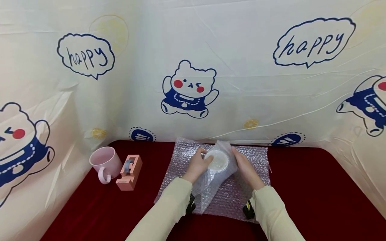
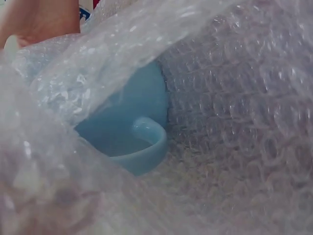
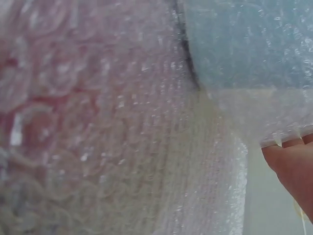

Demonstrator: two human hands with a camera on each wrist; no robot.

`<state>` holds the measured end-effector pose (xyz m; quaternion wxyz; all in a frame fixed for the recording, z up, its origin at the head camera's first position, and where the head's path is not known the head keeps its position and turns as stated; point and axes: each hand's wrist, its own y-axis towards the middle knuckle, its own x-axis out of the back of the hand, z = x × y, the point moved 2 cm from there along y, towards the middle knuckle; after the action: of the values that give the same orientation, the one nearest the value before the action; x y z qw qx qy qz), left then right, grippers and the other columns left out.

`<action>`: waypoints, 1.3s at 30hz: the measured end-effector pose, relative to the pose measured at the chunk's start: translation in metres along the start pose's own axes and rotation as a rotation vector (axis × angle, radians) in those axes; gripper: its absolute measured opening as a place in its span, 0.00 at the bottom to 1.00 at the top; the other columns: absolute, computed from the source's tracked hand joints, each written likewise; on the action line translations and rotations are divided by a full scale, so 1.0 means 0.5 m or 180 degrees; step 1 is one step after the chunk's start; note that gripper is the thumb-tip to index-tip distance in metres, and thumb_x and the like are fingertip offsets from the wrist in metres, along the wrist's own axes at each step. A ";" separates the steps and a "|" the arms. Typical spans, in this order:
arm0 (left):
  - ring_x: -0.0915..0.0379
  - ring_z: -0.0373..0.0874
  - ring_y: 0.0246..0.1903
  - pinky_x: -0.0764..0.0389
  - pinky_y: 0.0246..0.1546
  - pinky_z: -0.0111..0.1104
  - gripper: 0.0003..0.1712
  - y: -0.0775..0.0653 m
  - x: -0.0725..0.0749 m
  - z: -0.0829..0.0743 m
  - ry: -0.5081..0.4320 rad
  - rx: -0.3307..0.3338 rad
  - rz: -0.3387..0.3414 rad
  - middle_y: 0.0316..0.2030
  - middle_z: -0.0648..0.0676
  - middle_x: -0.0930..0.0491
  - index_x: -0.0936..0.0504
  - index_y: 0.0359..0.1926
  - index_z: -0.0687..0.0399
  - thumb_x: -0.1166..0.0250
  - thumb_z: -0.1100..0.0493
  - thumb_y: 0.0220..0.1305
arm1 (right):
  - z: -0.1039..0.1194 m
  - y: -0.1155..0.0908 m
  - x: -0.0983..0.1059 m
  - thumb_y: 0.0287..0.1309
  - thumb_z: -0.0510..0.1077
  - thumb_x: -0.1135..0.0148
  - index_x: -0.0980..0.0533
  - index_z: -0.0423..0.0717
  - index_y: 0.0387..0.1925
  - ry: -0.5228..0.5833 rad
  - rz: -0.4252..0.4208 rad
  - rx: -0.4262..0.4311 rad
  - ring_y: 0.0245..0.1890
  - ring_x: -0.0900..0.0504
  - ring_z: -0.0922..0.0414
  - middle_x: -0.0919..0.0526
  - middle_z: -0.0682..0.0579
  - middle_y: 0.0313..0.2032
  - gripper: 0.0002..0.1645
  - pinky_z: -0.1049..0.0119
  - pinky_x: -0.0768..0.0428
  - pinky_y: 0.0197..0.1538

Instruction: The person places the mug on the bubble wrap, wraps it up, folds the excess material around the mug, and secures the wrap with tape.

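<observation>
A light blue mug (image 2: pixel 129 105) stands in folds of bubble wrap (image 2: pixel 234 98); its handle (image 2: pixel 146 156) shows through a gap in the left wrist view. From the head, the mug's round end (image 1: pixel 218 162) faces up under the clear film. My left hand (image 1: pixel 197 166) is at its left side, thumb on the round end, holding the bubble wrap against it. My right hand (image 1: pixel 246 169) lies along the mug's right side and holds the raised sheet there. In the right wrist view, fingers (image 3: pixel 288 152) go behind the wrap's edge.
Left on the dark red cloth (image 1: pixel 307 187) stand a pink mug (image 1: pixel 105 162) and a pink tape dispenser (image 1: pixel 130 172) with a roll in it. More bubble wrap (image 1: pixel 178 157) lies flat beneath the work. A printed white curtain (image 1: pixel 247 73) closes off the back and sides.
</observation>
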<state>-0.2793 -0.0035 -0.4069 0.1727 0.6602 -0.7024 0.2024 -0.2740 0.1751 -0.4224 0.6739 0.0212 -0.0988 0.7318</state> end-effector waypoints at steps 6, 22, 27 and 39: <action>0.22 0.51 0.35 0.23 0.33 0.36 0.17 -0.011 0.019 0.000 0.0026 -0.0043 -0.0198 0.40 0.62 0.17 0.22 0.49 0.60 0.44 0.55 0.65 | 0.006 0.007 -0.007 0.72 0.64 0.74 0.58 0.33 0.73 0.0098 0.0098 -0.0059 0.75 0.59 0.42 0.59 0.38 0.75 0.44 0.48 0.58 0.76; 0.22 0.53 0.49 0.20 0.48 0.37 0.27 -0.028 0.044 0.034 -0.0939 0.0033 0.0639 0.57 0.67 0.25 0.28 0.60 0.68 0.36 0.63 0.60 | 0.010 0.041 -0.003 0.73 0.57 0.65 0.38 0.30 0.64 0.0452 -0.0215 -0.0672 0.42 0.24 0.60 0.32 0.35 0.62 0.36 0.63 0.24 0.51; 0.28 0.59 0.59 0.22 0.54 0.41 0.30 -0.027 0.044 0.044 -0.0918 -0.0057 0.0888 0.62 0.67 0.30 0.32 0.64 0.66 0.37 0.62 0.62 | 0.017 0.053 0.001 0.71 0.57 0.56 0.33 0.33 0.59 0.0477 -0.0207 -0.0892 0.36 0.26 0.62 0.26 0.44 0.50 0.32 0.69 0.25 0.41; 0.30 0.61 0.60 0.21 0.53 0.41 0.30 -0.035 0.043 0.040 -0.0862 -0.0183 0.0757 0.62 0.68 0.30 0.32 0.64 0.67 0.36 0.64 0.61 | 0.019 0.062 -0.022 0.68 0.54 0.50 0.34 0.36 0.64 0.0042 -0.0081 -0.0701 0.41 0.23 0.57 0.26 0.36 0.57 0.32 0.61 0.24 0.52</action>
<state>-0.2631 -0.0329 -0.4122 0.0701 0.5885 -0.7979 0.1104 -0.3047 0.1606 -0.4186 0.6820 -0.0565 -0.1739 0.7081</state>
